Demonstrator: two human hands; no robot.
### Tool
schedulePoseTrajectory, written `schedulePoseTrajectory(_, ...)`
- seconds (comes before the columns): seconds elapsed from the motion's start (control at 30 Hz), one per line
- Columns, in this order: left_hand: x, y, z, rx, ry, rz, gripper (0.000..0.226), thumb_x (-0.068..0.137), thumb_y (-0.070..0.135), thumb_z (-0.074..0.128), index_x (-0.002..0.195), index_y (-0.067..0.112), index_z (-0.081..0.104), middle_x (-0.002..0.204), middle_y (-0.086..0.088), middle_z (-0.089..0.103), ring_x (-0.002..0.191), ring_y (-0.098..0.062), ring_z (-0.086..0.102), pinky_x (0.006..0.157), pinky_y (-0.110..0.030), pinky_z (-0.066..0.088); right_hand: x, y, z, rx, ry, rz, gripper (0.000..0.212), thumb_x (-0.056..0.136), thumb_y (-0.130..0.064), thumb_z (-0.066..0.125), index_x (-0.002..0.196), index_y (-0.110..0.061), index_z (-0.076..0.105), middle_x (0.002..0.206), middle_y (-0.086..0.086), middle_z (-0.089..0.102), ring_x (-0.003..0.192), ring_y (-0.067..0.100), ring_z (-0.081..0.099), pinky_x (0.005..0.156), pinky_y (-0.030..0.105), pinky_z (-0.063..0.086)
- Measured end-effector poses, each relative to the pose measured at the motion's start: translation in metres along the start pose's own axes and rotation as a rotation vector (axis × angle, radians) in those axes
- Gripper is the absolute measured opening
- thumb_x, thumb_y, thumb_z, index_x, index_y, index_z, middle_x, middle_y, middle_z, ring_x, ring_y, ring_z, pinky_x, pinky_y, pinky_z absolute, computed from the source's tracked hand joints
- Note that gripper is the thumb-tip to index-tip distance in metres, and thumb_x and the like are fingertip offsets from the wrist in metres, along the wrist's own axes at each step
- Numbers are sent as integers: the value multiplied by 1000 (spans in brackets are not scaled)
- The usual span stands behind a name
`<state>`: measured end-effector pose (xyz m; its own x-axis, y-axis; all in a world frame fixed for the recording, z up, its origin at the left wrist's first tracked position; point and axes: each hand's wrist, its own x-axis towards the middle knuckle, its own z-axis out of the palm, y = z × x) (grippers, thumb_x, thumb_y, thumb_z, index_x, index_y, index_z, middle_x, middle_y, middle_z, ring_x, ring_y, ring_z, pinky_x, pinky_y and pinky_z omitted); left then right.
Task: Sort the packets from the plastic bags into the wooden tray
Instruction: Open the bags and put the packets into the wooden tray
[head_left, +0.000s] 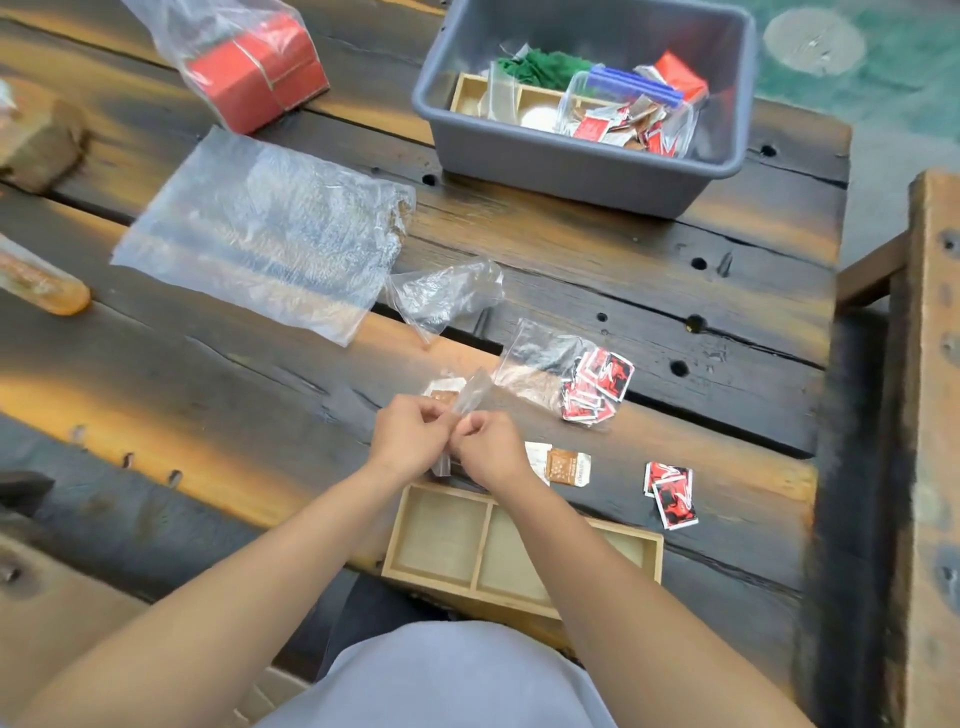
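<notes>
Planks of a dark, weathered wooden table (218, 374) carried everything. A grey plastic tub (582, 156) sat at the far side. Nearer lay a large flat clear plastic bag (249, 234), then a pale wooden tray (441, 535) with empty compartments at the near edge. Beyond the tray, left hand (410, 436) and right hand (488, 447) pinched a small clear plastic bag (470, 397) between closed fingers. Red-and-black packets (670, 493) lay loose to the right.
</notes>
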<state>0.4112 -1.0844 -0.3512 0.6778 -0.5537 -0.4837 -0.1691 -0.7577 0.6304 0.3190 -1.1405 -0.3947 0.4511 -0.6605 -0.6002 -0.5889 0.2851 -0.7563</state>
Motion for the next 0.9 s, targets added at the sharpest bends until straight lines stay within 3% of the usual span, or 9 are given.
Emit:
schedulePoseTrajectory(0.1,-1,7,-4,-67,-151,0,20,88,19,69,69,19,75,65,-1,70,67,-19,65,72,-37,58,-11,-6,-14,90,-34,7,32,66,-23,76,41,-20,57,53,-4,54,54,11,46,60,25,42)
schedulePoseTrajectory(0.2,-2,16,-10,-218,-274,-37,16,87,3,67,73,9,74,71,-13,69,70,-25,65,79,-51,57,-23,-8,-38,222,-148,12,35,68,-14,89,54,-21,57,58,0,58,47,9,47,46,22,40)
schedulePoseTrajectory(0.27,-5,25,-14,-305,-277,-67,4,87,-4,68,86,-1,70,74,-15,65,69,-24,63,72,-43,60,-31,-12,-53,246,-208,-9,27,74,-8,85,68,-14,60,59,-1,61,48,8,52,42,21,44)
schedulePoseTrajectory(0.33,-8,33,-16,-359,-274,-96,12,84,-4,71,95,-9,68,73,-15,63,63,-19,61,62,-36,62,-38,-17,-62,228,-228,-5,22,76,-8,84,77,-10,62,63,2,63,52,11,57,43,21,47)
schedulePoseTrajectory(0.5,-15,42,-14,-422,-358,-118,6,82,-1,74,84,-4,70,58,-6,70,50,-11,67,50,-25,58,-50,-19,-67,256,-224,20,20,86,-12,76,96,0,65,76,9,67,57,17,62,43,22,52)
schedulePoseTrajectory(0.7,-15,36,-14,-476,-458,-177,4,89,-7,64,90,-4,67,74,-14,69,57,-16,71,54,-28,61,-54,-12,-71,229,-222,30,26,89,-18,73,99,6,70,81,10,69,66,20,67,53,27,57)
schedulePoseTrajectory(0.8,-15,33,-13,-473,-463,-182,6,89,-8,63,92,-5,67,74,-15,70,59,-19,72,56,-30,61,-54,-10,-70,202,-242,38,14,93,-17,68,92,-4,72,85,7,71,65,18,68,54,28,58)
schedulePoseTrajectory(0.9,-14,30,-11,-452,-482,-185,6,90,-6,63,90,-4,68,75,-17,69,59,-20,72,60,-32,63,-53,-5,-68,178,-246,37,17,97,-19,61,87,-11,72,86,7,72,68,19,68,58,28,59)
